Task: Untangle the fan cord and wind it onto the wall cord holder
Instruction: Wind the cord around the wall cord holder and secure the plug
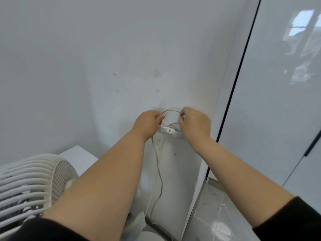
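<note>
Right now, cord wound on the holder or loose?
Mostly loose. One loop of cord arcs between the left hand and right hand above the holder; two strands hang slack down the wall.

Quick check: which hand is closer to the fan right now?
Left. The left hand grips the cord above and right of the fan; the right hand pinches the cord farther right, across the holder.

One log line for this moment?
step: winding | left hand: grips cord | right hand: pinches cord | loop: above wall cord holder | slack: hangs beside fan
</note>
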Demonstrator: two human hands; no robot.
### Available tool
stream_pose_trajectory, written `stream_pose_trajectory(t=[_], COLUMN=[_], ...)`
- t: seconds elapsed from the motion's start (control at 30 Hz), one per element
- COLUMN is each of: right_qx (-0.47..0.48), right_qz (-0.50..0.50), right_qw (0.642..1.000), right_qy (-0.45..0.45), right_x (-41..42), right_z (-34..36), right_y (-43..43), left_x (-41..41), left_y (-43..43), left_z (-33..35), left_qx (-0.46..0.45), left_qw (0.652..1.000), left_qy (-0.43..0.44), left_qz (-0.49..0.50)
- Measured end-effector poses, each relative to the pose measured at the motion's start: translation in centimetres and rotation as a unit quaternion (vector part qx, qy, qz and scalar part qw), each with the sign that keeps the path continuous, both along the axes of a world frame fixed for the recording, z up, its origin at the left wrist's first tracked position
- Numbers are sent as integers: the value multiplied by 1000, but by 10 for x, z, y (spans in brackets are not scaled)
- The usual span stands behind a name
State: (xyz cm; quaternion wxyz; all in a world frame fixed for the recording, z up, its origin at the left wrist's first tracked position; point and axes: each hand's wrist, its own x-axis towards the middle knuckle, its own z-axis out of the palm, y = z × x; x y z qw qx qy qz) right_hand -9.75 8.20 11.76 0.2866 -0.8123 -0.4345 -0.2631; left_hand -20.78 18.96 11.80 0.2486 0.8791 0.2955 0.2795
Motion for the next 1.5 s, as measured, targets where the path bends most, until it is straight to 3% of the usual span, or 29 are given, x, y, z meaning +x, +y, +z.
stream_pose_trajectory(t=[0.1,0.13,0.2,0.27,0.33,0.4,0.5,0.57,0.7,0.8,0.9,0.97,1.07,1.27,1.5], right_qx=[-63,-44,-26,49,161,219,181,155,67,61,116,147,215,258,252], right_qz=[-27,-49,-9,45,68,68,35,36,20,19,39,38,76,173,111], right_qw=[993,988,995,996,962,936,966,980,988,985,989,988,953,869,861], right_qy=[-97,-138,-92,63,210,268,179,121,-135,-162,-81,32,200,386,428], right_x=[-4,-3,-1,2,2,-3,-9,-10,-3,5,9,7,8,4,4], right_z=[8,8,5,1,-4,-8,-9,-1,6,0,-11,-10,-7,-15,-25], right_y=[-7,-10,-14,-17,-22,-27,-33,-33,-36,-43,-52,-58,-67,-83,-81], left_x=[-1,-2,-4,-4,-3,-4,-7,-8,-9,-10,-9,-6,-6,-6,-4], left_y=[-3,-3,-6,-9,-8,-8,-10,-12,-13,-12,-18,-23,-24,-20,-30], left_z=[2,2,2,0,-2,-2,-1,-2,0,1,2,3,5,2,0], left_qx=[-1,0,-1,-9,-33,-68,-93,-56,18,15,-13,-128,-276,-238,-181], left_qw=[1000,1000,1000,999,999,997,995,997,999,1000,999,989,957,968,961], left_qy=[-6,-4,11,25,21,-1,-13,7,4,-8,3,-6,-2,21,155], left_qz=[-5,-4,-14,-33,-38,-38,-42,-47,-36,-25,-38,-69,-88,-72,-141])
